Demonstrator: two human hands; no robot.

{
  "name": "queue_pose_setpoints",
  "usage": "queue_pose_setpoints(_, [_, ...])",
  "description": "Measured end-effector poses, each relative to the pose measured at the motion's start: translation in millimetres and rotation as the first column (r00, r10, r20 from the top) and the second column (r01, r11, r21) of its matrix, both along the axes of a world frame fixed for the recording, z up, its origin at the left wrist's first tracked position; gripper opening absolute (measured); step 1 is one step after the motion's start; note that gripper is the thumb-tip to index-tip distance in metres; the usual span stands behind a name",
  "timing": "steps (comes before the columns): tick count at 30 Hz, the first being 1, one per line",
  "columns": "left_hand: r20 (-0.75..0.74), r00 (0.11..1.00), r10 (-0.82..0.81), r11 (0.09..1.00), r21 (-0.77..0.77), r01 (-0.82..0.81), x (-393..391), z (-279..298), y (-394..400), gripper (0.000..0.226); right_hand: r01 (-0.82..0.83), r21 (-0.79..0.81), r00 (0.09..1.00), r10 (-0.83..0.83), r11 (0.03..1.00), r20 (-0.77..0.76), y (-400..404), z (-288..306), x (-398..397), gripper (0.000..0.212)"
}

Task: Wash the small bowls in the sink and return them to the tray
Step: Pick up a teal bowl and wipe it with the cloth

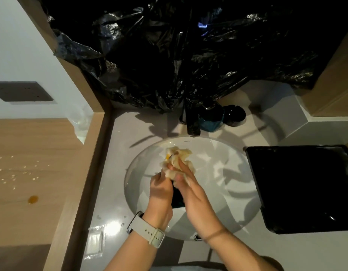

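Your left hand [161, 189] grips a dark small bowl [178, 198] over the sink [224, 169] while your right hand [190, 190] presses a pale cloth [178, 159] onto it, so washing looks mid-way, with the black tray [302, 188] at right seemingly awaiting every bowl.

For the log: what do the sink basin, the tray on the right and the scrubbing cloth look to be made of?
Sink basin: likely glazed ceramic, white and glossy, with sharp reflections and a printed mark near the rim.
Tray: probably plastic or lacquer, black, smooth, with small glints; the dim light leaves it open.
Cloth: soft, pale, crumpled fabric or sponge cloth, matte, bunched around the dark bowl.
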State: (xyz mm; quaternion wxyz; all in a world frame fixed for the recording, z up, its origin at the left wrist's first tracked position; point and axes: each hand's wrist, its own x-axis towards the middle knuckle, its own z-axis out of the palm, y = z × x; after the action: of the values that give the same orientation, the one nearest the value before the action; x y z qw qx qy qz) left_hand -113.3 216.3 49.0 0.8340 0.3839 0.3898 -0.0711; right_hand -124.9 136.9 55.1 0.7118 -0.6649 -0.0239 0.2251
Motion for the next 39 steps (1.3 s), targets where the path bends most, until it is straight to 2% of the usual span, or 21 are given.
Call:
queue_pose_setpoints(1, [-0.013,1.0,-0.016,1.0,-0.027,0.016,-1.8,-4.2,-3.1,0.028,0.011,-0.044,1.0,-0.012,0.999,-0.003,0.4,0.7,7.3,0.039])
queue_pose_setpoints(3, [-0.094,0.992,-0.079,0.992,0.086,0.087,-3.1,-10.0,-8.5,0.027,0.013,-0.089,0.998,-0.018,0.996,-0.062,-6.4,-1.1,22.1,0.035])
queue_pose_setpoints(6, [-0.108,0.985,-0.133,0.972,0.182,0.151,-0.2,4.5,-0.7,0.03,0.016,-0.131,0.973,-0.045,0.991,-0.227,-12.8,-0.8,35.2,0.037])
queue_pose_setpoints(9, [-0.08,0.984,-0.159,0.956,0.235,0.174,-1.5,16.4,10.2,0.032,0.132,-0.024,0.935,-0.133,0.991,-0.33,-18.5,-8.5,26.3,0.045])
queue_pose_setpoints(13, [0.024,0.996,-0.083,0.951,0.302,0.072,0.5,16.9,7.5,0.038,0.357,0.056,0.821,-0.284,0.932,-0.496,-9.3,-19.8,4.7,0.042])
queue_pose_setpoints(16, [0.054,0.995,-0.089,0.87,0.491,0.051,5.9,12.0,1.0,0.04,0.444,0.128,0.733,-0.278,0.887,-0.621,-4.9,-14.2,-4.3,0.037])
queue_pose_setpoints(19, [0.03,0.982,-0.185,0.721,0.683,0.115,8.3,3.2,-0.6,0.048,0.431,0.198,0.726,-0.208,0.88,-0.655,-11.0,-2.6,-5.2,0.04])
queue_pose_setpoints(22, [0.008,0.974,-0.226,0.666,0.731,0.149,9.3,-6.0,4.6,0.051,0.396,0.27,0.741,-0.131,0.878,-0.659,-27.9,4.9,-3.4,0.05])
queue_pose_setpoints(24, [-0.021,0.973,-0.231,0.672,0.719,0.175,9.2,-6.0,9.3,0.052,0.412,0.291,0.746,-0.136,0.863,-0.652,-37.2,21.7,5.9,0.049])
queue_pose_setpoints(27, [-0.099,0.98,-0.172,0.834,0.515,0.198,8.2,-4.5,13.7,0.044,0.482,0.198,0.783,-0.318,0.853,-0.535,-52.6,40.2,21.8,0.031])
queue_pose_setpoints(28, [-0.136,0.976,-0.172,0.877,0.43,0.214,7.4,-2.9,15.1,0.038,0.491,0.151,0.798,-0.373,0.858,-0.474,-56.6,39.5,26.8,0.03])
queue_pose_setpoints(30, [-0.185,0.962,-0.203,0.915,0.315,0.253,6.8,3.6,16.3,0.031,0.457,0.044,0.829,-0.407,0.888,-0.384,-58.4,35.8,32.4,0.041])
queue_pose_setpoints(31, [-0.186,0.959,-0.215,0.92,0.292,0.263,7.2,6.8,16.5,0.029,0.421,0.012,0.851,-0.391,0.907,-0.35,-56.0,33.7,32.7,0.044])
queue_pose_setpoints(33, [-0.155,0.965,-0.212,0.927,0.281,0.249,8.2,12.3,15.9,0.027,0.316,-0.004,0.926,-0.31,0.949,-0.216,-51.8,25.1,28.3,0.031])
queue_pose_setpoints(34, [-0.135,0.967,-0.215,0.932,0.269,0.244,8.6,13.2,14.6,0.029,0.243,-0.009,0.966,-0.243,0.97,-0.085,-48.6,17.9,22.5,0.029])
queue_pose_setpoints(35, [-0.12,0.967,-0.225,0.936,0.251,0.249,8.7,14.5,13.3,0.031,0.155,-0.08,0.984,-0.147,0.985,0.101,-46.6,10.5,15.5,0.028])
queue_pose_setpoints(37, [-0.088,0.956,-0.28,0.925,0.242,0.293,6.9,16.6,9.5,0.036,0.081,-0.289,0.905,0.052,0.954,0.423,-42.7,-1.9,4.4,0.022])
queue_pose_setpoints(38, [-0.078,0.947,-0.312,0.909,0.266,0.322,5.5,15.9,7.6,0.039,0.096,-0.355,0.856,0.105,0.93,0.506,-40.7,-10.5,4.6,0.02])
queue_pose_setpoints(39, [-0.076,0.943,-0.323,0.897,0.292,0.331,3.7,15.3,5.9,0.041,0.13,-0.345,0.858,0.069,0.93,0.509,-36.3,-8.3,7.6,0.016])
